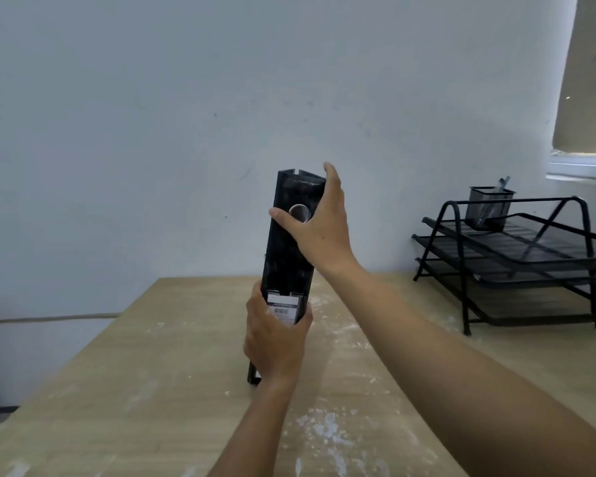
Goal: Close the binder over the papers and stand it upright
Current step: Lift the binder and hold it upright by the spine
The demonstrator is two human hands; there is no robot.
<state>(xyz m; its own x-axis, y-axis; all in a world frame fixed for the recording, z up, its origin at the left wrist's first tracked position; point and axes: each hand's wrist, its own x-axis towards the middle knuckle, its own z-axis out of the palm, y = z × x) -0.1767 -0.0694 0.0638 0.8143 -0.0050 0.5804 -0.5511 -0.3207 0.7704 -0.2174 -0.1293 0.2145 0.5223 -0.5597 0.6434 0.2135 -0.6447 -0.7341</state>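
Note:
A black lever-arch binder (288, 249) stands almost upright in the middle of the wooden table (159, 366), leaning slightly to the right, its spine facing me. The covers are shut, so the papers inside are hidden. A metal finger ring and a white barcode label (283, 308) show on the spine. My left hand (276, 339) wraps the lower part of the spine, covering the binder's foot. My right hand (319, 222) grips the upper part, thumb on the spine by the ring, fingers along the right cover.
A black wire three-tier letter tray (516, 263) stands at the back right, with a mesh pen pot (489, 208) on top. The white wall is close behind the binder. White dust smears cover the tabletop. A window with a blind (585, 98) is at the top right.

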